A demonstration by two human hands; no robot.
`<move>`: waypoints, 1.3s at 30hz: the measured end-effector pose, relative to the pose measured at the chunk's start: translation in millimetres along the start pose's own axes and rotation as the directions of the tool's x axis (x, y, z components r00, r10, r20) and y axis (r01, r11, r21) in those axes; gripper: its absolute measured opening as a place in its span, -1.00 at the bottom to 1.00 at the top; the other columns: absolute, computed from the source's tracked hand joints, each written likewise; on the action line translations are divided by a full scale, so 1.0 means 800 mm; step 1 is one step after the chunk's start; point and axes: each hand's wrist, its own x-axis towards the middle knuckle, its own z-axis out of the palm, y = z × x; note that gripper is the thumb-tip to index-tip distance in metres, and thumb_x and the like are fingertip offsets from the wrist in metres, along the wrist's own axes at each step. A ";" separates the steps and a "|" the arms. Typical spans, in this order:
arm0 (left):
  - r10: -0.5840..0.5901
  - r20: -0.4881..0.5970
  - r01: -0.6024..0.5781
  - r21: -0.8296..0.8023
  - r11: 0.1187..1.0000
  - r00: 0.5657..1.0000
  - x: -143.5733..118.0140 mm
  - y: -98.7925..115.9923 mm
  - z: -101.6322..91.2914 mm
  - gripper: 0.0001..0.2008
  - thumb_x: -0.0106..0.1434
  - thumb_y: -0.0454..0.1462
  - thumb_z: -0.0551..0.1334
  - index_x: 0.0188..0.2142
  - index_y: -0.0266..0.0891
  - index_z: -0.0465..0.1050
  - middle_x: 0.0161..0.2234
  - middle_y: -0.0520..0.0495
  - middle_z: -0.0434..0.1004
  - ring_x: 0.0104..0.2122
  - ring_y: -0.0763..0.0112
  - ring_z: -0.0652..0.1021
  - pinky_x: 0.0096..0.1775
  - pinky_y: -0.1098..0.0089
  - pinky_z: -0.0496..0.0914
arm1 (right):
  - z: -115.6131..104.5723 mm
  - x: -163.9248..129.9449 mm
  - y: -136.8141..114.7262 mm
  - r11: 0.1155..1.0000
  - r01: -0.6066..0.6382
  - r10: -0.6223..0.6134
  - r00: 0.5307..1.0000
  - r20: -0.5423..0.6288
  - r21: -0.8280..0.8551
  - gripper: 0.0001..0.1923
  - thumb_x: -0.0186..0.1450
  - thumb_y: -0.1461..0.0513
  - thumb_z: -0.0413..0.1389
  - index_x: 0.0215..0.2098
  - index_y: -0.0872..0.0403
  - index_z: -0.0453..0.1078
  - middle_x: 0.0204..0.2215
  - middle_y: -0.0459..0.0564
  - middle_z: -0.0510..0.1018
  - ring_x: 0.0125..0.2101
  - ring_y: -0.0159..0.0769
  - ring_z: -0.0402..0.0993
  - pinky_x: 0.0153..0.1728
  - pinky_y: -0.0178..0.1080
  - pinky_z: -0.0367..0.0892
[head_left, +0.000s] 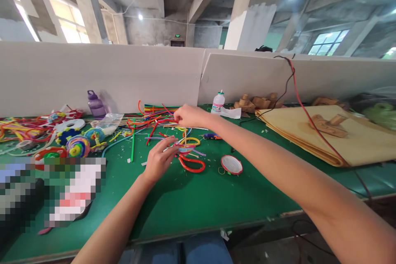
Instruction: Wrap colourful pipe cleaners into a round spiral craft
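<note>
My left hand (161, 157) is at the middle of the table, its fingertips closed at the edge of a small round craft piece (185, 149) with pink and light blue on it. A thin pale stick (185, 135) stands upright over that piece. Above it, my right hand (192, 116) is raised with its fingers pinched together; whatever lies between them is hidden. A red pipe-cleaner loop (193, 169) lies just in front of the craft piece, and a yellow loop (194, 141) shows behind it. To the right rests a white disc with a red rim (232, 165).
Bundled colourful pipe cleaners (157, 110) lie at the back. Wound craft pieces (78, 145), a purple bottle (96, 105) and a plastic bag (109, 123) are left. A white bottle (218, 103), a blue tool (212, 136), brown paper (297, 126) and a red cable (309, 120) are right.
</note>
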 end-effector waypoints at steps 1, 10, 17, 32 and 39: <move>-0.040 -0.015 0.040 -0.019 0.999 0.999 -0.001 -0.001 0.001 -0.82 0.29 -0.34 0.16 -0.19 -0.17 0.53 -0.04 -0.16 0.54 -0.01 0.24 0.52 -0.03 0.26 0.43 | -0.008 0.001 0.007 0.989 -0.027 0.037 0.997 -0.072 0.146 -0.83 0.12 0.41 0.09 -0.36 0.17 0.51 -0.39 0.07 0.60 -0.37 -0.29 0.48 -0.38 -0.28 0.26; -0.521 -0.113 0.483 -0.251 0.839 0.846 0.000 -0.009 0.008 -0.83 0.24 -0.16 0.21 -0.30 -0.18 0.50 -0.34 -0.07 0.60 -0.31 0.30 0.58 -0.21 0.34 0.42 | -0.043 -0.022 0.052 0.168 -0.029 0.112 0.994 0.010 0.985 -0.94 0.17 0.34 0.14 -0.35 0.13 0.36 -0.44 -0.01 0.58 -0.39 -0.37 0.52 -0.27 -0.27 0.42; -0.795 -0.002 0.610 -0.641 0.467 0.607 0.005 -0.020 0.008 -0.69 0.14 -0.07 0.28 -0.24 -0.23 0.46 -0.32 -0.05 0.57 -0.35 0.31 0.59 -0.25 0.34 0.43 | -0.039 -0.025 0.063 -0.002 0.098 0.169 0.981 -0.096 0.995 -0.89 0.16 0.33 0.14 -0.31 0.09 0.36 -0.51 -0.15 0.47 -0.47 -0.45 0.41 -0.32 -0.32 0.38; -0.814 0.042 0.533 -0.775 0.340 0.580 0.007 -0.021 0.008 -0.53 0.03 -0.11 0.37 -0.08 -0.24 0.50 -0.26 -0.07 0.57 -0.29 0.34 0.55 -0.18 0.31 0.44 | -0.026 -0.038 -0.017 0.993 -0.041 0.062 0.978 -0.200 0.108 -0.76 0.24 0.19 0.09 -0.26 0.01 0.60 -0.34 0.00 0.64 -0.39 -0.30 0.45 -0.38 -0.26 0.19; -0.791 0.031 0.503 -0.787 0.358 0.611 0.008 -0.020 0.008 -0.51 0.03 -0.12 0.38 -0.05 -0.24 0.46 -0.31 -0.04 0.54 -0.32 0.38 0.54 -0.20 0.33 0.46 | -0.019 -0.030 -0.026 0.999 -0.045 0.045 0.990 -0.133 -0.003 -0.75 0.26 0.18 0.08 -0.20 -0.02 0.60 -0.28 0.02 0.64 -0.34 -0.24 0.47 -0.39 -0.24 0.17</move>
